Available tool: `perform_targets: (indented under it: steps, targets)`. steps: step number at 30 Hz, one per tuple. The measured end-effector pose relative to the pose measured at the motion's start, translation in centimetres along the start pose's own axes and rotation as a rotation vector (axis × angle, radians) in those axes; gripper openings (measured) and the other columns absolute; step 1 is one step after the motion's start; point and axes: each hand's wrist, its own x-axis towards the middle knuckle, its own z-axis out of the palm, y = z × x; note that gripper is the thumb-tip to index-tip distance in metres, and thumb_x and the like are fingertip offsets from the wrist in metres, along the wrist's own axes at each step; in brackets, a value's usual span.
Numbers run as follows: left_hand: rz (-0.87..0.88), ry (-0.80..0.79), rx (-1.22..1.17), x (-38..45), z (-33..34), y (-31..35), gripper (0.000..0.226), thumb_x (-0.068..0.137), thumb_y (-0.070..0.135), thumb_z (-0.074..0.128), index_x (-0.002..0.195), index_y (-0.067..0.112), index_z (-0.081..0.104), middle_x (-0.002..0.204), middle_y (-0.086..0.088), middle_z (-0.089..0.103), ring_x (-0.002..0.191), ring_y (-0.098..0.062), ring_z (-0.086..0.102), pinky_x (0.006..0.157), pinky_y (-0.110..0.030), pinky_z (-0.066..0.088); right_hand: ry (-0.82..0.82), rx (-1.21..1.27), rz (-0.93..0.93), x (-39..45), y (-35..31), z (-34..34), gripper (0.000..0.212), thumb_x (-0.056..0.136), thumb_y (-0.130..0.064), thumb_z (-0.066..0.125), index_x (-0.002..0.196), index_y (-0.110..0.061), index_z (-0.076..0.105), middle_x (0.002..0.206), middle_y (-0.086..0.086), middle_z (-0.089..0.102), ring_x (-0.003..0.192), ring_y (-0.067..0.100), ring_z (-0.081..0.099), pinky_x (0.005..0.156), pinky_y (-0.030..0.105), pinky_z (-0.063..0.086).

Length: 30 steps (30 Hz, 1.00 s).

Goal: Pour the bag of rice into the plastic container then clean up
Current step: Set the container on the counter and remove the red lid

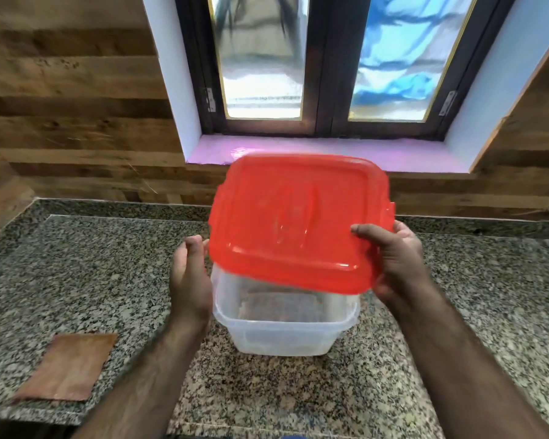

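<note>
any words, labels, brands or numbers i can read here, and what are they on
None can be read.
Red lid: raised moulding only, blurred, no legible text.
Clear container: no label visible.
Brown flat piece on the counter: plain, no print.

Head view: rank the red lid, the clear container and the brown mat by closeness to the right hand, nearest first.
1. Red lid: held in the right hand, thumb on top, lifted and tilted above the container.
2. Clear container: on the granite counter, just left of and below that hand.
3. Brown mat: flat on the counter, far left, beyond the left hand.
</note>
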Motion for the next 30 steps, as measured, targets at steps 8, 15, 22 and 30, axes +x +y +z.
perform_targets:
  steps: [8, 15, 22, 30]
  targets:
    - [0.574, -0.703, 1.120, -1.9, 2.8, -4.0, 0.102, 0.083, 0.100, 0.015, 0.128, 0.027, 0.071, 0.124, 0.007, 0.074, 0.115, -0.017, 0.068, 0.091, -0.032, 0.051, 0.223, -0.208, -0.602, 3.4, -3.8, -1.9, 0.051, 0.072, 0.004, 0.089, 0.098, -0.025, 0.057, 0.092, 0.001, 0.073, 0.074, 0.012, 0.070, 0.069, 0.034, 0.060]
    - [0.473, -0.876, 1.451, -1.3, 4.3, -4.8, 0.098, 0.093, 0.092, 0.015, 0.069, 0.010, 0.064, 0.068, -0.004, 0.066, 0.066, -0.026, 0.064, 0.062, -0.037, 0.048, 0.210, -1.018, -1.012, 2.9, -1.8, -4.9, 0.041, 0.082, -0.021, 0.092, 0.107, -0.013, 0.061, 0.082, 0.000, 0.069, 0.060, 0.009, 0.062, 0.052, 0.012, 0.045]
    - [0.511, -0.935, 1.464, -1.2, 4.5, -4.5, 0.100, 0.094, 0.091, 0.012, 0.065, 0.010, 0.064, 0.066, -0.005, 0.065, 0.066, -0.026, 0.063, 0.067, -0.040, 0.055, 0.130, -1.335, -1.002, 3.4, 4.4, -9.7, 0.038, 0.085, -0.023, 0.090, 0.117, -0.011, 0.075, 0.082, 0.007, 0.076, 0.063, 0.015, 0.060, 0.065, 0.024, 0.052]
    - [0.552, -0.886, 1.507, -1.7, 4.0, -4.5, 0.098, 0.092, 0.092, 0.014, 0.065, 0.011, 0.062, 0.065, -0.001, 0.064, 0.063, -0.021, 0.059, 0.060, -0.039, 0.045, -0.008, -1.429, -0.825, 3.3, 11.6, -18.0, 0.041, 0.083, -0.009, 0.089, 0.121, -0.010, 0.074, 0.100, 0.010, 0.080, 0.082, 0.023, 0.076, 0.076, 0.037, 0.066]
